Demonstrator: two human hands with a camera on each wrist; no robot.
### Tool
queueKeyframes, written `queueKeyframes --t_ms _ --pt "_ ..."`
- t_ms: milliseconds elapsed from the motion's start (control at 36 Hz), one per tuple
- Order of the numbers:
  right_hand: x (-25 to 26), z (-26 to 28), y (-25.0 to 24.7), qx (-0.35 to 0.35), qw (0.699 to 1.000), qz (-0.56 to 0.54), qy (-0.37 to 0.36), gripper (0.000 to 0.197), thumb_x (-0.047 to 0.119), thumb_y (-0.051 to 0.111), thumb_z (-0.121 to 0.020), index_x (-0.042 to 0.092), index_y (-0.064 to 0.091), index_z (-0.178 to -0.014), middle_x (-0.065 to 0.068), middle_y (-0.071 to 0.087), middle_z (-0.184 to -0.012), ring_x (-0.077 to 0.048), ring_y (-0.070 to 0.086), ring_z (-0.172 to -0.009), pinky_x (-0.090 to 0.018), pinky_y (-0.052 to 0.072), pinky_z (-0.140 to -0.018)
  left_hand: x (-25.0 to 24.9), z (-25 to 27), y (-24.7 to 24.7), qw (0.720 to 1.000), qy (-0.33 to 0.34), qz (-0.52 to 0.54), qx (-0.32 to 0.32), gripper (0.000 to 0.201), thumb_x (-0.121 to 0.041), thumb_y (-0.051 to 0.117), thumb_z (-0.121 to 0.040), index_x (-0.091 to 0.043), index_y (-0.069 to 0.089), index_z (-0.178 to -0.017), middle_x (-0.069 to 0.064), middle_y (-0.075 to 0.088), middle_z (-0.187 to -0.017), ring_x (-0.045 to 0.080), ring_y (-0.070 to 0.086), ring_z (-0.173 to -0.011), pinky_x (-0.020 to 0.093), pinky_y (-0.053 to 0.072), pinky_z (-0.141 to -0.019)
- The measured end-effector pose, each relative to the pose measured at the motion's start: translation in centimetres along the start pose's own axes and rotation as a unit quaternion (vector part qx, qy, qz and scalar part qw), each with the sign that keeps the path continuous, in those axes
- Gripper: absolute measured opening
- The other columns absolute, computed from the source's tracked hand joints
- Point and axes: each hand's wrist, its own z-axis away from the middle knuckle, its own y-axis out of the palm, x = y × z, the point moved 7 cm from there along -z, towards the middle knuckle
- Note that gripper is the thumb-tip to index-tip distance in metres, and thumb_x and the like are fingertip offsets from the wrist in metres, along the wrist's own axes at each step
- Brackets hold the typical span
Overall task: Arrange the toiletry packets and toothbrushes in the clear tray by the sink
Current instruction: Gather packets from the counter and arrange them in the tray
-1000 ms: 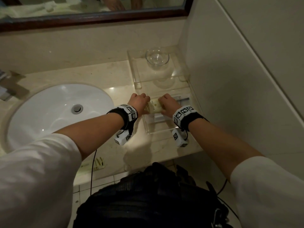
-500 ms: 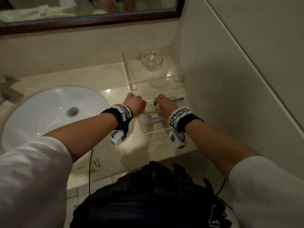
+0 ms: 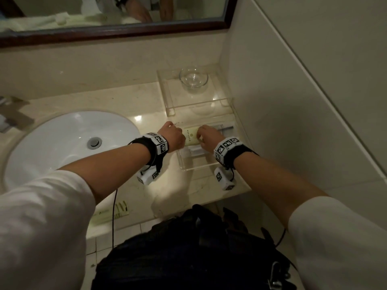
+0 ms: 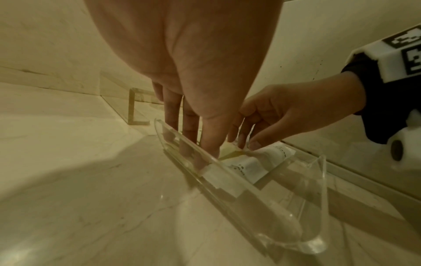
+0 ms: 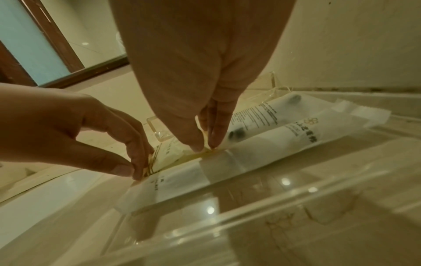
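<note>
A clear tray [image 3: 196, 167] stands on the counter by the right wall. In it lie white toothbrush packets [image 5: 262, 153] and, on top of them, a pale yellow packet [image 3: 191, 137]. My left hand [image 3: 178, 135] pinches the yellow packet's left end between thumb and fingers [image 5: 136, 171]. My right hand [image 3: 201, 136] pinches its right part, fingertips [image 5: 205, 145] pointing down onto it. In the left wrist view both hands reach down inside the tray's wall [image 4: 314, 198]. Another yellow packet [image 3: 111, 212] lies at the counter's front edge, left of my left arm.
Behind the tray a second clear stand [image 3: 171, 109] carries a glass bowl [image 3: 193, 77]. The white sink [image 3: 62, 143] and faucet [image 3: 10, 116] are to the left. The tiled wall [image 3: 293, 101] runs close along the right. A black bag [image 3: 188, 248] hangs below the counter edge.
Both hands stay on the yellow packet in the tray; only slight shifts of the hands and of the head view show.
</note>
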Motion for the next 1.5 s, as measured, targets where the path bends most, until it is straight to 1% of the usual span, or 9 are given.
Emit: queueKeyframes --t_ms 194,389,583,722,889,1055,1222,1361,1500 --pt "0.0 0.1 0.1 0.019 0.999 0.004 0.032 0.024 0.003 0.053 -0.087 0.000 0.057 -0.111 -0.017 0.053 -0.121 -0.032 0.053 -0.109 -0.037 0.044 -0.093 0.1 0.2 0.4 0.995 -0.003 0.098 0.030 0.035 -0.036 0.044 -0.093 -0.020 0.064 -0.117 0.006 0.059 -0.118 0.027 0.060 -0.101 0.036 0.049 -0.090" --pt "-0.1 0.4 -0.3 -0.012 0.999 -0.014 0.040 0.027 0.004 0.053 -0.088 0.001 0.056 -0.115 -0.016 0.052 -0.122 -0.031 0.052 -0.110 -0.033 0.041 -0.092 0.7 1.0 -0.1 0.979 -0.017 0.205 -0.008 0.026 -0.023 0.052 -0.091 -0.019 0.065 -0.113 0.006 0.055 -0.121 0.028 0.059 -0.105 0.038 0.049 -0.092" --pt "0.1 1.0 -1.2 -0.037 0.998 -0.023 0.033 0.026 0.006 0.055 -0.088 0.005 0.059 -0.114 -0.013 0.052 -0.123 -0.028 0.053 -0.110 -0.030 0.041 -0.092 1.2 2.0 -0.2 0.959 -0.035 0.277 -0.045 0.029 -0.014 0.052 -0.089 -0.018 0.063 -0.116 0.006 0.054 -0.125 0.026 0.056 -0.112 0.037 0.047 -0.097" --pt "0.6 1.7 -1.9 -0.067 0.996 -0.045 0.034 0.024 0.008 0.057 -0.088 0.007 0.061 -0.111 -0.011 0.056 -0.119 -0.026 0.056 -0.107 -0.031 0.045 -0.091 2.1 3.1 -0.5 0.927 -0.070 0.358 -0.091 0.026 -0.012 0.057 -0.088 -0.014 0.064 -0.114 0.009 0.055 -0.121 0.025 0.055 -0.112 0.031 0.042 -0.097" --pt "2.6 2.6 -1.5 -0.103 0.991 -0.090 0.010 0.017 0.008 0.056 -0.087 0.007 0.063 -0.104 -0.009 0.060 -0.107 -0.023 0.059 -0.097 -0.023 0.041 -0.081 3.5 5.3 0.1 0.880 -0.135 0.437 -0.126 0.024 -0.010 0.056 -0.090 -0.010 0.068 -0.111 0.010 0.063 -0.117 0.024 0.058 -0.107 0.027 0.041 -0.089" --pt "5.6 2.8 -0.3 -0.088 0.991 -0.102 -0.027 0.014 0.010 0.056 -0.088 0.008 0.062 -0.101 -0.009 0.061 -0.103 -0.019 0.057 -0.089 -0.028 0.048 -0.082 5.0 8.5 2.8 0.833 -0.203 0.501 -0.116 0.021 -0.014 0.057 -0.091 -0.013 0.066 -0.110 0.004 0.065 -0.118 0.021 0.060 -0.107 0.023 0.040 -0.086" --pt "8.9 2.4 0.8 -0.082 0.988 -0.126 -0.040 0.012 0.012 0.058 -0.086 0.009 0.062 -0.097 -0.008 0.060 -0.099 -0.018 0.058 -0.083 -0.029 0.048 -0.078 6.8 12.7 6.7 0.793 -0.261 0.544 -0.082 0.026 -0.021 0.064 -0.087 -0.012 0.062 -0.111 0.008 0.063 -0.119 0.024 0.057 -0.110 0.031 0.042 -0.093" --pt "12.4 2.2 2.0 -0.075 0.987 -0.123 -0.073 0.010 0.015 0.060 -0.086 0.010 0.061 -0.095 -0.006 0.060 -0.094 -0.013 0.053 -0.075 -0.027 0.047 -0.074 8.1 16.4 9.1 0.778 -0.292 0.553 -0.057 0.035 -0.028 0.066 -0.086 -0.008 0.058 -0.115 0.010 0.061 -0.118 0.026 0.056 -0.110 0.033 0.042 -0.094" --pt "16.5 2.0 4.5 -0.021 0.988 -0.097 -0.116 0.018 0.021 0.067 -0.085 0.009 0.063 -0.097 -0.009 0.056 -0.101 -0.017 0.054 -0.083 -0.026 0.044 -0.078 9.8 20.8 11.6 0.765 -0.312 0.562 -0.047 0.039 -0.031 0.069 -0.084 -0.009 0.058 -0.114 0.009 0.062 -0.117 0.025 0.057 -0.109 0.034 0.042 -0.094"
